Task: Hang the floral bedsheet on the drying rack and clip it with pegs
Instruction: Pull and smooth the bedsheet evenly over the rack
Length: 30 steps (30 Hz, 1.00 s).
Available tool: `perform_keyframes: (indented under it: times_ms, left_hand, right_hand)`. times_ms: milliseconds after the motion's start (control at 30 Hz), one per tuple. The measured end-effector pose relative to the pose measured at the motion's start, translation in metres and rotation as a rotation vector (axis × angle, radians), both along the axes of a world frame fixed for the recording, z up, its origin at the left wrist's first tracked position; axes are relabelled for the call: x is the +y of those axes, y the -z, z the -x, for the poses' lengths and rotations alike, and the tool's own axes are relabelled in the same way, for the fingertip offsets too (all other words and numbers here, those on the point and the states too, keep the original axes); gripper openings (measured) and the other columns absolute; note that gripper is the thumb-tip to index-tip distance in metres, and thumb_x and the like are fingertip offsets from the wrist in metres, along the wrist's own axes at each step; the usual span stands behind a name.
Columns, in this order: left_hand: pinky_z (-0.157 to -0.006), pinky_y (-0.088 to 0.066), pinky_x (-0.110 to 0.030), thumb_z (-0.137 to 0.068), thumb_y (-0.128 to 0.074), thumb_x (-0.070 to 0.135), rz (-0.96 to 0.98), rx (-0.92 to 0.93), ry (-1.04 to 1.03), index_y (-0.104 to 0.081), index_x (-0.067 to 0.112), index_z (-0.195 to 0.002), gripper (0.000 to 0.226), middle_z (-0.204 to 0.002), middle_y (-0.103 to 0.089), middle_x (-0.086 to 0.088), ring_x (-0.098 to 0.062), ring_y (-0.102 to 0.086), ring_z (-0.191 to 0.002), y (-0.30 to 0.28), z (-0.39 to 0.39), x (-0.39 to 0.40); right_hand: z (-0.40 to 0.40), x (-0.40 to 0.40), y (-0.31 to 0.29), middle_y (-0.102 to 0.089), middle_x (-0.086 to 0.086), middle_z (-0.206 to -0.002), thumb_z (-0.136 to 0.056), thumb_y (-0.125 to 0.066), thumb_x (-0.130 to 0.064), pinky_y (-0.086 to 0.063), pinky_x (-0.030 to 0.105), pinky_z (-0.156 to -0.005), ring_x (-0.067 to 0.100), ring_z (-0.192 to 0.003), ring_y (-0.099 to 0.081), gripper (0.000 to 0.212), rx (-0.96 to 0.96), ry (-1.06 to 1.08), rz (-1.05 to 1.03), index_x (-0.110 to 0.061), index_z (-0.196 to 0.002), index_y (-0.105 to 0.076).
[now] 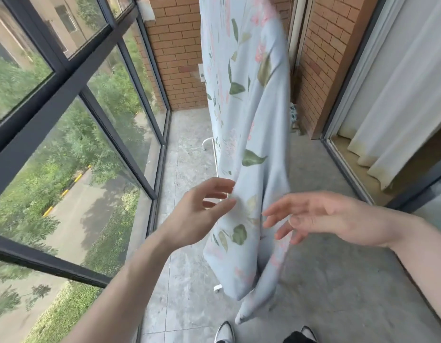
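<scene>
The pale blue floral cotton bedsheet (pixel 249 134) hangs with its long axis vertical, lower end pointing at the floor, between the left hand (pixel 202 214) and right hand (pixel 320 219), both spread with relaxed fingers, left fingertips touching its edge.

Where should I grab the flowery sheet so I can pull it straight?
Probably the near side edge of the floral bedsheet, where it hangs bunched between the open left hand and right hand. Come in from both sides and pinch the folded edge, one hand above the other. The folds gather there into a thick, loose ridge that fingers can close round; lower down the tail nearly reaches the floor.
</scene>
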<state>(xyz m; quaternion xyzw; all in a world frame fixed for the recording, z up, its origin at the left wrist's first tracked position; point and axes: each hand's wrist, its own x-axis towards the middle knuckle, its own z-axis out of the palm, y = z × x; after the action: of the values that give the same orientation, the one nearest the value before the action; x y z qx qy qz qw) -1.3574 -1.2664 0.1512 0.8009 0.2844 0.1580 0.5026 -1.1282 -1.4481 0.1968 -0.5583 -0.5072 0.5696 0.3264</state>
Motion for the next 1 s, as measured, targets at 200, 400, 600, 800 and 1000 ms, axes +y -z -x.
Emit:
perform_keyframes:
  times_ms: [200, 400, 600, 800, 1000]
  left_hand:
    - [-0.094, -0.054, -0.033, -0.1, -0.066, 0.033, -0.068, -0.074, -0.176, -0.069, 0.03, -0.116, 0.017, -0.116, -0.071, 0.013, -0.007, -0.067, -0.112, -0.024, -0.027, -0.02]
    - [-0.082, -0.057, -0.048, -0.096, -0.068, 0.021, -0.24, -0.071, -0.428, -0.073, 0.017, -0.091, 0.009, -0.087, -0.073, -0.002, -0.022, -0.069, -0.082, -0.045, -0.051, -0.055]
    - [-0.08, -0.052, -0.036, -0.098, -0.067, 0.011, -0.234, -0.193, -0.707, -0.066, 0.02, -0.083, 0.017, -0.082, -0.068, -0.002, -0.015, -0.062, -0.079, -0.072, -0.032, -0.08]
    - [-0.07, -0.047, -0.024, -0.086, -0.06, 0.008, -0.11, -0.674, -0.858, -0.068, 0.028, -0.073, 0.025, -0.074, -0.062, 0.007, -0.013, -0.055, -0.073, -0.086, -0.023, -0.139]
    - [-0.077, -0.035, -0.039, -0.083, -0.061, 0.028, -0.153, -0.251, -0.8, -0.056, 0.009, -0.079, 0.021, -0.077, -0.05, -0.016, -0.019, -0.047, -0.077, -0.058, -0.022, -0.163]
  right_hand:
    - [-0.046, 0.03, -0.011, -0.079, 0.002, -0.103, -0.093, -0.063, -0.032, -0.056, 0.04, -0.084, 0.019, -0.096, -0.075, 0.028, -0.15, 0.186, -0.182, -0.012, -0.11, -0.073]
    - [-0.08, 0.056, -0.027, -0.074, -0.004, -0.109, -0.097, -0.069, -0.022, -0.057, 0.039, -0.07, 0.022, -0.086, -0.077, 0.025, -0.132, 0.237, -0.424, -0.027, -0.121, -0.064]
    - [-0.099, 0.089, -0.058, -0.055, -0.009, -0.134, -0.094, -0.072, -0.026, -0.056, 0.03, -0.085, 0.01, -0.11, -0.063, 0.048, -0.305, 0.262, -0.865, -0.03, -0.137, -0.051]
    - [-0.092, 0.115, -0.104, -0.046, -0.003, -0.147, -0.102, -0.056, -0.027, -0.034, 0.027, -0.115, 0.017, -0.137, -0.042, 0.045, -0.512, 0.16, -1.231, -0.023, -0.147, -0.05]
    - [-0.073, 0.142, -0.114, -0.053, -0.008, -0.146, -0.105, -0.048, -0.038, -0.025, 0.018, -0.11, 0.022, -0.138, -0.043, 0.036, -0.568, 0.016, -1.252, -0.026, -0.137, -0.061]
